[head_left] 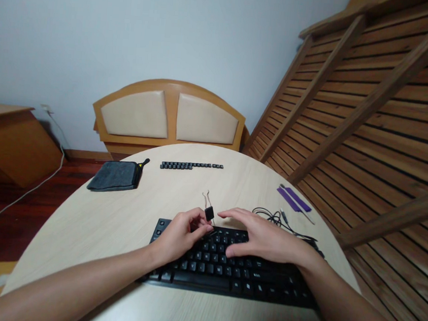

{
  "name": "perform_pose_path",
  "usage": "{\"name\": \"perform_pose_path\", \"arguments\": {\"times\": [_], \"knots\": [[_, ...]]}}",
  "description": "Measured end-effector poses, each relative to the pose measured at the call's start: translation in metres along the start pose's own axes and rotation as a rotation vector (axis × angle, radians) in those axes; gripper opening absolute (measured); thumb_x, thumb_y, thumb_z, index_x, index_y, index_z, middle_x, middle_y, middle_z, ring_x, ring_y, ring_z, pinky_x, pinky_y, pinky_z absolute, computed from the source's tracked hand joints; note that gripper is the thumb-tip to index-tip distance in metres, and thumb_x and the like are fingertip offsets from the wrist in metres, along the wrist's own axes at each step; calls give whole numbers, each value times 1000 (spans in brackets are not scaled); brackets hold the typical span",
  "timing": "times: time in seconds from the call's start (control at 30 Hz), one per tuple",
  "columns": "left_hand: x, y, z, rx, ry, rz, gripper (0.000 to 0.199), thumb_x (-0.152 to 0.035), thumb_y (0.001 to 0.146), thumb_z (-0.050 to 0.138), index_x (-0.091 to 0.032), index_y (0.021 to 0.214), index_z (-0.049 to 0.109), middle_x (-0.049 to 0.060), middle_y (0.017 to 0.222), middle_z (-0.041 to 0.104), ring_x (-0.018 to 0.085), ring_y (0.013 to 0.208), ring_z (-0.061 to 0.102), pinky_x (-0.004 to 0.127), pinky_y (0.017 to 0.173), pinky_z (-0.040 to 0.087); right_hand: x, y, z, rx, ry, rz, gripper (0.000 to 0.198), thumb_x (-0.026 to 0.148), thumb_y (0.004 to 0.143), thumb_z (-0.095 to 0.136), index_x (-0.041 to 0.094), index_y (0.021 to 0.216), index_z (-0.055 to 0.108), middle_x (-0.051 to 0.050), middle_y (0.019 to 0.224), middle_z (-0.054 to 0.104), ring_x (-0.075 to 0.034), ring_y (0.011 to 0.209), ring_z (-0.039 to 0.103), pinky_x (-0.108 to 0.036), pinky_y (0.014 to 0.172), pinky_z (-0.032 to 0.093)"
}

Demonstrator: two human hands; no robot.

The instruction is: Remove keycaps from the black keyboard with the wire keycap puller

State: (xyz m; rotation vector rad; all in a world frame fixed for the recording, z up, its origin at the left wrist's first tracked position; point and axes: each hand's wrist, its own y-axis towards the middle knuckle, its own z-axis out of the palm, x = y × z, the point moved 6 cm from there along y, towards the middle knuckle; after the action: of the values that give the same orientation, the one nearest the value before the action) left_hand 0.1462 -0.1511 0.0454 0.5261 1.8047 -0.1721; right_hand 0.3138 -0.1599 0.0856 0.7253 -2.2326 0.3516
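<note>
The black keyboard [200,280] lies toward the near side of the curved table [120,217], with open tabletop between it and the rows of loose keycaps [184,165]. Its white key letters are mostly too small to read. The left hand [186,232] pinches a black-handled wire tool [209,213]; the right hand [262,236] spreads thumb and fingers over the keys. Beyond it lie a coiled cable [276,218] and purple strips [298,199].

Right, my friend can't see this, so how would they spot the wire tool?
On the rounded table, find the black keyboard. Near its far edge, the left hand holds the wire tool. A small black block with two thin, bent wires sets it apart from the keyboard's square keys.
</note>
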Motion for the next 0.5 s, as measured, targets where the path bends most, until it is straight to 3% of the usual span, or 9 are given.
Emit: {"name": "perform_pose_path", "arguments": {"times": [0.07,0.17,0.3,0.4,0.5], "knots": [[3,0,-1,-5,-58,-14,15,-32,85,63,-18,85,56,-1,75,62,14,71,58,26,68,44,-5,-6,6,122,-88,-8,90,51,63,79,23,141,44,-11,145,43,-32,134,36,-45,112,27],[7,2,-4,7,-150,-37,23,-31,82,66,-19,97,55,-2,74,61,14,72,60,27,68,45,-14,-9,23,253,-127,30,102,52,64,78,20,148,31,-12,155,26,-35,143,16,-49,116,16],[8,5,-12,9,-245,-71,25,-33,80,68,-18,93,53,0,76,61,15,69,62,28,64,48,-14,-4,37,291,-107,19,103,50,66,78,20,150,26,-11,157,20,-33,145,9,-48,117,14],[6,7,-18,-31,-233,-72,27,-35,78,69,-18,89,51,0,75,61,15,68,62,28,62,49,-4,7,36,308,-90,-30,98,49,64,79,18,146,35,-13,154,27,-32,144,17,-44,116,20],[5,9,-19,-67,-222,-58,29,-37,78,69,-19,89,49,0,78,62,15,69,62,27,63,49,11,25,25,264,-75,-113,66,44,74,73,18,132,55,-12,135,55,-27,125,49,-39,105,37]]}}
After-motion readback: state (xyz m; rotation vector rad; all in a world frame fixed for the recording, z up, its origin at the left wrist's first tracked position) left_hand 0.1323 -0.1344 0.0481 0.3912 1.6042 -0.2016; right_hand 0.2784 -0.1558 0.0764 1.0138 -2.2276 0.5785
